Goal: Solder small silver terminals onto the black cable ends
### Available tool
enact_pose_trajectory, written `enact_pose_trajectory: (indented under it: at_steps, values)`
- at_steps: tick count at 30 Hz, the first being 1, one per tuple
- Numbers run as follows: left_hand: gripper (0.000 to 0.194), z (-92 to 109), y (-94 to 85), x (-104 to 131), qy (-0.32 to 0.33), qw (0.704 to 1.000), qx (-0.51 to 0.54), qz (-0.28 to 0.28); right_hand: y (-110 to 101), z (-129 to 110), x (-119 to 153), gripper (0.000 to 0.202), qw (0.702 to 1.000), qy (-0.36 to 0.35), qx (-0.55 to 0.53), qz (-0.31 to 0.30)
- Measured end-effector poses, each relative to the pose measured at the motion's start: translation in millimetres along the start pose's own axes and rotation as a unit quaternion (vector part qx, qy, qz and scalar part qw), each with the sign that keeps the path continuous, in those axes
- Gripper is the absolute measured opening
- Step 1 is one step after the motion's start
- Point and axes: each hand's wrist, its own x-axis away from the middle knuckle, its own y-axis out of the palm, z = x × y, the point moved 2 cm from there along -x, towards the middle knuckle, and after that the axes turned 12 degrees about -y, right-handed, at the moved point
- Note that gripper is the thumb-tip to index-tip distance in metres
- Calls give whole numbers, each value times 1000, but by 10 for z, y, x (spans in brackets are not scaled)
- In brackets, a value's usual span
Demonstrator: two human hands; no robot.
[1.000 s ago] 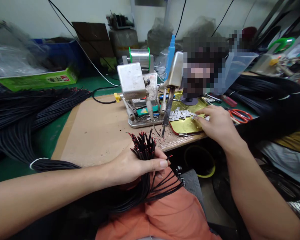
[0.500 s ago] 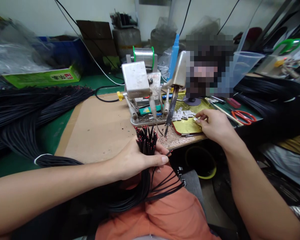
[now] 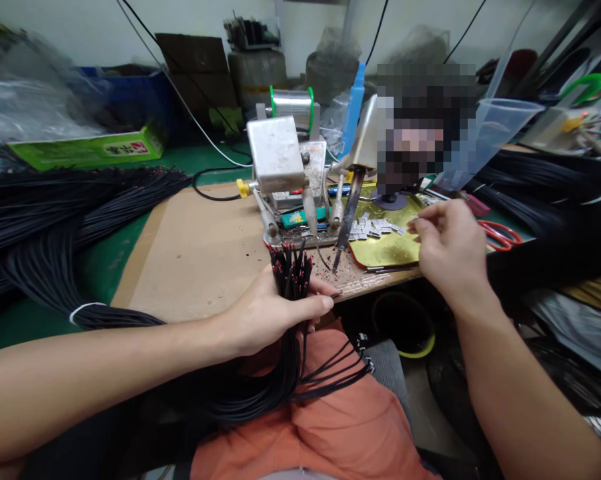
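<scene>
My left hand [image 3: 267, 313] is closed round a bundle of black cables [image 3: 291, 273] with red wire tips, held upright above my lap. Its thumb and forefinger pinch a single cable end that points right. Several cables with metal connectors [image 3: 364, 353] on their ends hang to the right of the bundle. My right hand [image 3: 453, 250] is over the right side of a gold tray [image 3: 387, 255], fingertips pinched on a small metal connector, mostly hidden. Left of those fingers, loose silver connectors [image 3: 373, 228] lie in the tray.
A soldering iron [image 3: 351, 203] points down at the board's front edge, beside a metal stand [image 3: 277, 157] and solder spool [image 3: 293, 110]. Cable bundles [image 3: 45, 247] lie at left. Red-handled scissors [image 3: 503, 233] are at right. Another person sits opposite. Below is a yellow-rimmed bin [image 3: 423, 348].
My right hand has moved right and slightly up, away from the loose connectors, with its fingers still pinched. My left hand keeps hold of the cables nearly in place.
</scene>
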Motion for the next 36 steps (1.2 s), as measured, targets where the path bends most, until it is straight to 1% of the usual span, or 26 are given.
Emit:
enact_pose_trajectory:
  at_steps: [1,2,3,4,6,8,10,12,14,16,24,32,36]
  values:
    - [20,5,-2,-6,-1,1000,1,7,-8,-88,38,11,997,26,-70,22]
    - [20,10,-5,-14,-2,1000,5,11,-1,-186,84,12,988,49,-142,21]
    - [21,15,-9,-21,-5,1000,12,14,21,-291,137,13,976,73,-207,-3]
    - [23,18,-14,-29,-8,1000,22,15,56,-394,197,16,957,101,-270,-44]
    - [25,25,-25,-43,-15,999,42,11,147,-581,325,21,902,161,-378,-132]
    - [25,31,-34,-55,-18,998,55,4,243,-716,437,23,847,207,-452,-189]
    - [23,39,-43,-66,-17,998,64,4,321,-788,506,23,814,230,-496,-198]
    - [23,45,-51,-76,-19,997,75,9,374,-813,540,27,798,241,-525,-174]
    - [24,50,-56,-84,-23,996,85,10,401,-817,558,29,790,247,-541,-148]
    - [23,53,-57,-91,-24,996,88,7,409,-816,572,27,788,247,-547,-137]
    - [20,53,-73,-114,-17,996,83,11,421,-838,611,23,811,219,-526,-133]
    - [16,72,-88,-132,-32,995,93,4,419,-867,609,21,818,218,-519,-114]
    - [16,79,-91,-133,-27,995,95,6,417,-872,606,20,822,216,-516,-107]
